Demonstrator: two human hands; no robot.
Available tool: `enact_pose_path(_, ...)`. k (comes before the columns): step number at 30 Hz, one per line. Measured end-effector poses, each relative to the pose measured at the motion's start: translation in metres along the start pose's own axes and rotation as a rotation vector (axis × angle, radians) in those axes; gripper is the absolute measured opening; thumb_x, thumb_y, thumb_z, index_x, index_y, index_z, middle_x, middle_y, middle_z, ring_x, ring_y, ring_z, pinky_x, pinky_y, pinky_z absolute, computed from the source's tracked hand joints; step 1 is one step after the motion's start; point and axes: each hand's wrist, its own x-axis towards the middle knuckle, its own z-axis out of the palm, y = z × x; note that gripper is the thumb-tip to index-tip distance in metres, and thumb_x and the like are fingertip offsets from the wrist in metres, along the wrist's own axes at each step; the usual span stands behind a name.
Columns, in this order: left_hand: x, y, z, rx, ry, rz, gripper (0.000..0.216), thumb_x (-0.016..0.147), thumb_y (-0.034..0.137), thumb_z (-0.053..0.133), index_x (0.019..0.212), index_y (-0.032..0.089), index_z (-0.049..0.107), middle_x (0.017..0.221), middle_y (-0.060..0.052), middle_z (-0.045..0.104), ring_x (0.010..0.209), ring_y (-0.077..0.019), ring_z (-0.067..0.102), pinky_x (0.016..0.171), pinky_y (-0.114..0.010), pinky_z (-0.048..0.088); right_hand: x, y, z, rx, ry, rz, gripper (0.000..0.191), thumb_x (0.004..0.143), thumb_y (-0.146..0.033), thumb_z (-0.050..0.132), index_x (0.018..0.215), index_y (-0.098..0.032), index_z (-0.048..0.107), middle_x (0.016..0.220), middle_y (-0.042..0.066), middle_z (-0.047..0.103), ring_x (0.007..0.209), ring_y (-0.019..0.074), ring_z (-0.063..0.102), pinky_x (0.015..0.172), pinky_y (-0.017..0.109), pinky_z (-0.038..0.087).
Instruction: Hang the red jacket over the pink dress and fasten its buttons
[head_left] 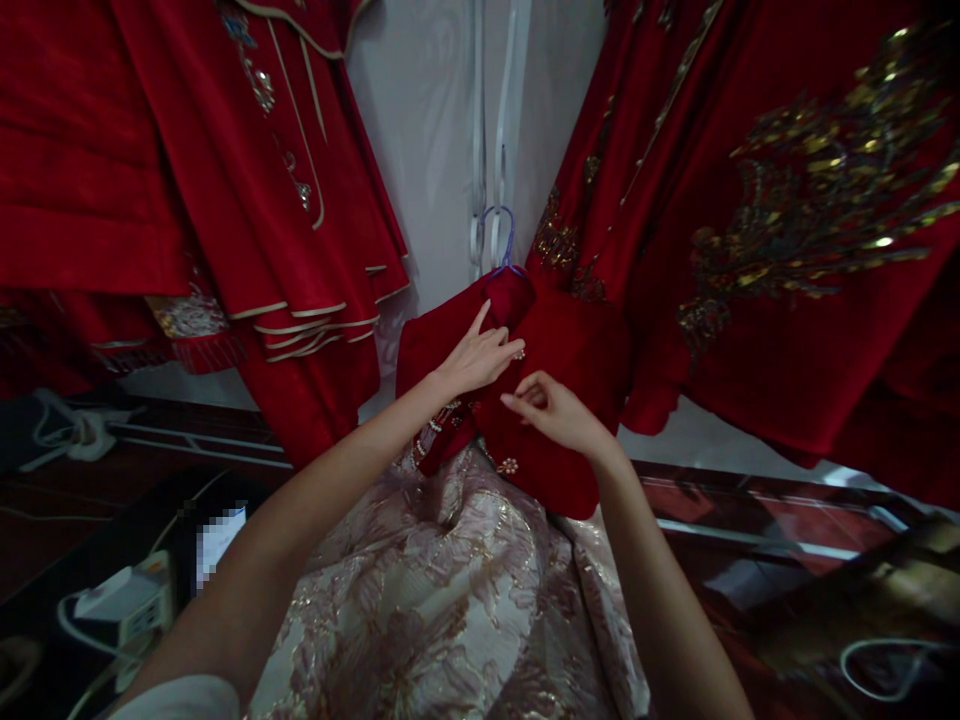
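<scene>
Red garment [574, 340] hangs just below the blue hanger [511, 238], which presumably keeps its front turned toward the person, its lower part lying over the patterned cloth [457, 610] farther beneath the hanger. Under the hanger, the left hand [480, 356] lies against the garment, seemingly steadying it, though I cannot tell whether its curled fingers pinch the beaded ornament [522, 353]. Lower and right of the hanger, the right hand [559, 412] holds thumb and forefinger close together, perhaps for fine work; anything thin between them cannot be made out.
</scene>
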Motion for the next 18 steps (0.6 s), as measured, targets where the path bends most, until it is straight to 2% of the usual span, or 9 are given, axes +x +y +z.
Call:
enact_pose_path(2,0.003,-0.001,0.001,0.140,-0.045,-0.013,0.022,0.087,0.020,0.041,0.101,0.016,0.057,0.091,-0.006,0.058,0.090,-0.0177,0.057,0.106,-0.044,0.026,0.027,-0.006,0.005,0.041,0.317,-0.090,0.036,0.072,-0.051,0.063,0.084,-0.018,0.051,0.086,0.007,0.062,0.075,0.0153,0.058,0.072,0.031,0.049)
enact_pose_path(3,0.005,-0.002,0.002,0.209,-0.066,-0.037,0.025,0.088,0.020,0.038,0.104,0.013,0.055,0.096,-0.009,0.058,0.092,-0.0190,0.057,0.101,-0.041,0.033,0.041,-0.009,0.009,0.090,0.384,-0.138,0.039,0.072,-0.052,0.062,0.088,-0.018,0.051,0.093,0.009,0.062,0.081,0.0160,0.059,0.077,0.032,0.049)
enact_pose_path(5,0.006,-0.002,-0.001,0.333,-0.103,-0.117,0.030,0.090,0.022,0.033,0.108,0.008,0.052,0.101,-0.014,0.057,0.094,-0.0218,0.057,0.090,-0.038,0.041,0.064,-0.014,0.016,0.197,0.358,-0.167,0.045,0.075,-0.055,0.056,0.098,-0.017,0.052,0.104,0.011,0.061,0.094,0.0181,0.059,0.087,0.034,0.047)
enact_pose_path(7,0.005,-0.001,-0.006,0.451,-0.127,-0.194,0.031,0.090,0.022,0.031,0.108,0.006,0.051,0.103,-0.017,0.057,0.095,-0.0238,0.057,0.083,-0.036,0.044,0.077,-0.017,0.022,0.204,0.297,-0.128,0.057,0.076,-0.059,0.051,0.110,-0.014,0.052,0.116,0.015,0.058,0.109,0.0218,0.055,0.097,0.037,0.041)
enact_pose_path(9,0.001,0.000,-0.014,0.556,-0.123,-0.233,0.029,0.088,0.020,0.035,0.108,0.006,0.052,0.109,-0.019,0.056,0.101,-0.0260,0.055,0.081,-0.035,0.044,0.081,-0.015,0.024,0.063,0.327,-0.026,0.073,0.075,-0.063,0.049,0.122,-0.007,0.046,0.129,0.021,0.048,0.124,0.0284,0.042,0.104,0.043,0.031)
enact_pose_path(11,-0.004,0.000,-0.022,0.628,-0.135,-0.296,0.027,0.085,0.016,0.039,0.105,0.006,0.054,0.112,-0.021,0.056,0.107,-0.0286,0.052,0.081,-0.035,0.044,0.078,-0.012,0.021,-0.152,0.415,0.087,0.088,0.074,-0.063,0.051,0.131,0.003,0.035,0.138,0.029,0.034,0.133,0.0357,0.026,0.107,0.049,0.022)
enact_pose_path(14,-0.008,-0.001,-0.031,0.644,-0.264,-0.499,0.029,0.085,0.011,0.036,0.104,0.001,0.055,0.104,-0.023,0.061,0.101,-0.0294,0.058,0.078,-0.036,0.045,0.072,-0.006,0.015,-0.412,0.501,0.150,0.097,0.076,-0.059,0.051,0.135,0.013,0.022,0.138,0.037,0.025,0.133,0.0421,0.020,0.106,0.053,0.017)
enact_pose_path(16,-0.008,-0.002,-0.033,0.599,-0.345,-0.610,0.032,0.085,0.011,0.037,0.110,-0.001,0.053,0.101,-0.024,0.063,0.098,-0.0286,0.061,0.078,-0.035,0.046,0.071,-0.002,0.014,-0.516,0.541,0.132,0.096,0.078,-0.056,0.051,0.134,0.015,0.020,0.134,0.039,0.028,0.130,0.0431,0.025,0.104,0.053,0.019)
enact_pose_path(18,-0.007,-0.002,-0.029,0.533,-0.350,-0.664,0.037,0.085,0.016,0.041,0.116,-0.001,0.050,0.103,-0.025,0.063,0.100,-0.0290,0.061,0.080,-0.034,0.046,0.072,0.004,0.017,-0.568,0.561,0.121,0.096,0.078,-0.055,0.050,0.134,0.016,0.019,0.132,0.039,0.031,0.127,0.0429,0.029,0.103,0.051,0.021)
